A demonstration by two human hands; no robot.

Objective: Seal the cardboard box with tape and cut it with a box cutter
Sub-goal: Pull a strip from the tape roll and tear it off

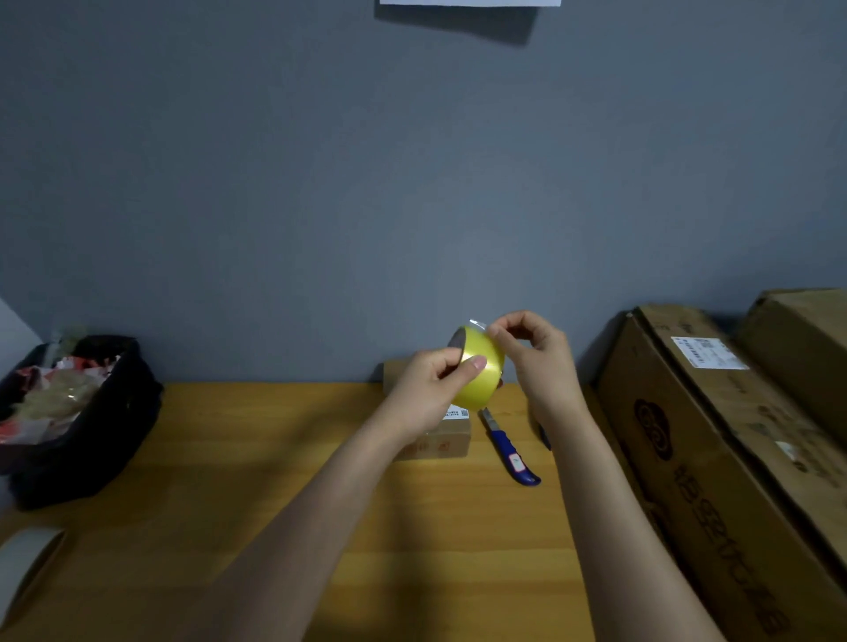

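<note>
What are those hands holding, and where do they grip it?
The left hand grips the yellow tape roll around its rim, thumb on the outer face. The right hand pinches the loose tape end at the roll's top.

A plain grey-blue wall [321,160] fills most of the view, dimly and evenly lit. A white sheet [470,2], perhaps paper, hangs at its top edge, casting a shadow below. A yellowish wooden table [256,458] meets the wall.
</note>
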